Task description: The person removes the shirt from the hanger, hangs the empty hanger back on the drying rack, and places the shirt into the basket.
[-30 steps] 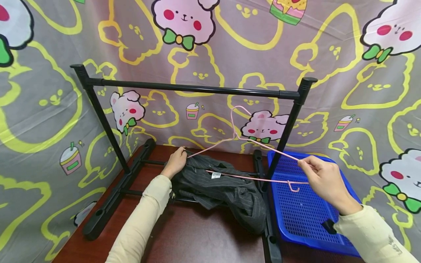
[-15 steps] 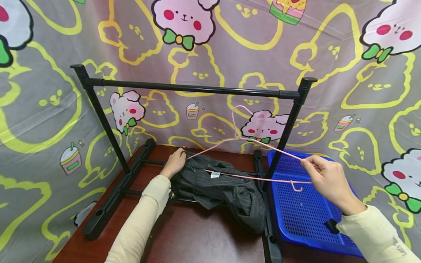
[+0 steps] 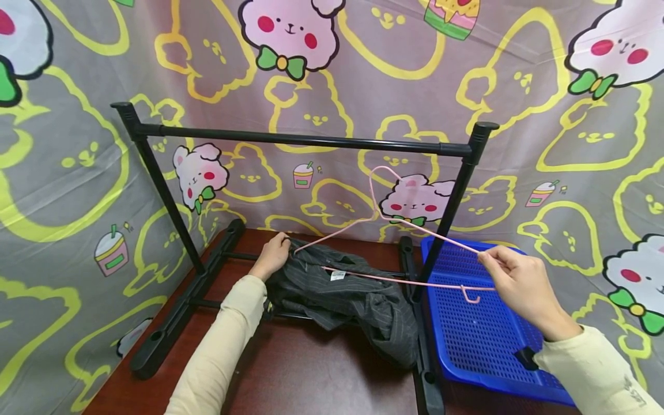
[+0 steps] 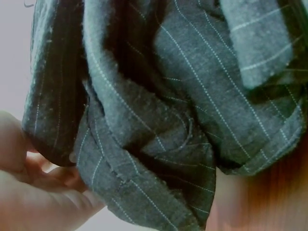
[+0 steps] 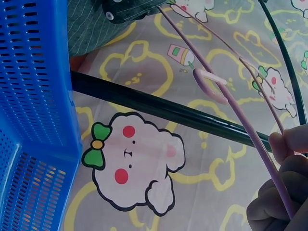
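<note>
A pink hanger (image 3: 430, 235) is held by its right shoulder in my right hand (image 3: 521, 285), the thumb and fingers pinching the thin bar. Its hook points up below the rack's top rail, and its left end goes inside a dark grey pinstriped garment (image 3: 342, 305) with a white label (image 3: 338, 275). My left hand (image 3: 272, 257) grips the garment's upper left edge near the hanger's end. In the left wrist view the striped cloth (image 4: 144, 125) hangs in folds beside the fingers. The right wrist view shows the pink bar (image 5: 240, 113) running through my right hand (image 5: 284, 187).
A black garment rack (image 3: 306, 138) stands on the dark red table (image 3: 311, 369), its posts on both sides of the hands. At the right lies a blue perforated basket (image 3: 482, 340), under my right forearm. A patterned cloth (image 3: 332, 98) hangs behind.
The hanger and my right hand have shifted slightly right. My left hand has drawn a little left with the garment's edge, showing more of the hanger's left end.
</note>
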